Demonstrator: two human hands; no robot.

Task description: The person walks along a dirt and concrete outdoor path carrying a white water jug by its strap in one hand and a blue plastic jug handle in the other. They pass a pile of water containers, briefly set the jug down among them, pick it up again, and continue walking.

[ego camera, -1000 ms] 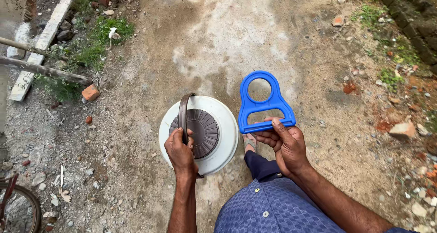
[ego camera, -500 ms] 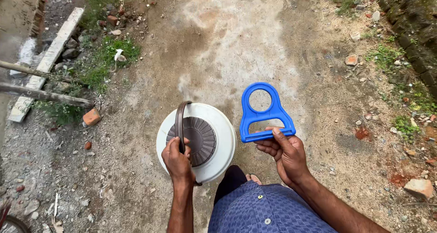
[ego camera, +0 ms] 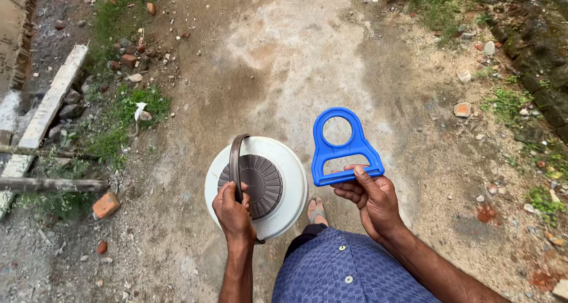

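Note:
My left hand [ego camera: 232,214] grips the dark curved carry handle [ego camera: 235,161] of a white round container [ego camera: 284,179] with a brown ribbed lid [ego camera: 259,184]; the container hangs in front of me above the ground. My right hand [ego camera: 370,199] holds the bottom bar of a blue plastic bottle-carrier handle [ego camera: 343,149], which has a round ring at its top and points away from me. The two objects are side by side and apart. My blue checked garment [ego camera: 343,273] and one sandalled foot [ego camera: 315,211] show below.
I stand on a bare dirt and concrete path [ego camera: 296,60]. Grass, stones and brick pieces [ego camera: 105,205] lie at the left beside a pale concrete slab [ego camera: 50,108] and wooden poles [ego camera: 47,184]. A dark stone wall [ego camera: 532,36] borders the right, with scattered rubble [ego camera: 462,109].
The view has moved forward along the path; ground features have slid back toward me. Both hands keep the same grip, with the container and blue handle held steady.

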